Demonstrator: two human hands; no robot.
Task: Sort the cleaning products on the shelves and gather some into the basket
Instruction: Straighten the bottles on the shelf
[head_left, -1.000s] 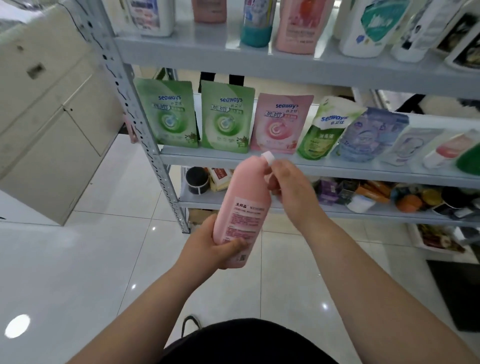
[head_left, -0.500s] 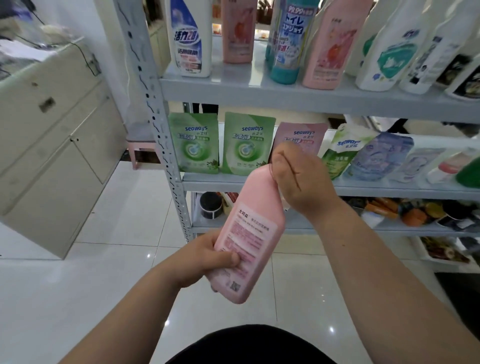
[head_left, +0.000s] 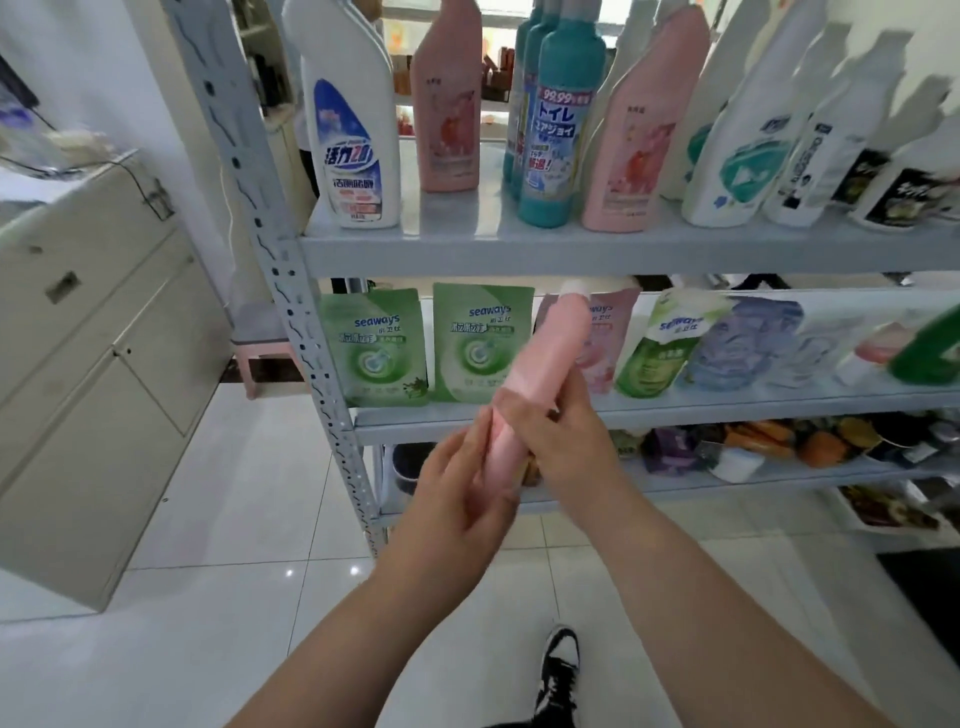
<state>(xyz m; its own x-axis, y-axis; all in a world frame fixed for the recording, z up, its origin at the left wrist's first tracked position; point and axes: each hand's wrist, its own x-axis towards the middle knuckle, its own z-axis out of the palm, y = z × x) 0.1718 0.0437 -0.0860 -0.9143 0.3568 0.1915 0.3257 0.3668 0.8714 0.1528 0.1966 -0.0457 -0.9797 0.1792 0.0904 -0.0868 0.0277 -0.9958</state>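
- Two hands are holding one pink bottle (head_left: 545, 358) in front of the shelving unit (head_left: 291, 291), at the level of the middle tier. It is tilting, with its white cap (head_left: 574, 287) pointing up and to the right.
- The right hand (head_left: 563, 441) is wrapping the mid-body, thumb lying across the front. The left hand (head_left: 452, 488) is cupping the lower end. Motion blur is smearing it, so the fingers are reading as curled round the base, but their exact placement is not readable.
- Judgement: the bottle is probably heading for the top shelf (head_left: 571, 249), where two matching pink bottles (head_left: 447, 109) are standing. The gap between the nearer one and the teal bottles (head_left: 561, 130) is looking like the likeliest slot.
- Advice for the step:
  - Bring the bottle upright before it crosses the shelf edge.
  - Lead with the base, keeping the lower hand underneath until it is sitting flat.
  - Steer the cap clear of the neighbours, since tall narrow bottles are likely to topple in a row.
- The top shelf is also carrying a white bottle with a blue label (head_left: 353, 135) at the left end and further white bottles (head_left: 743, 156) to the right. All are opaque, so fill levels are not showing.
- The middle shelf (head_left: 675, 410) is holding soft pouches:
  - two green pouches (head_left: 379, 348) are standing upright;
  - a pink pouch (head_left: 608, 338) is sitting behind the held bottle;
  - a green-and-white pouch (head_left: 660, 343) and a lilac pouch (head_left: 743, 338) are leaning.
- The lower shelf (head_left: 779, 478) is holding small mixed goods, too blurred to identify.
- No basket is showing in this view.
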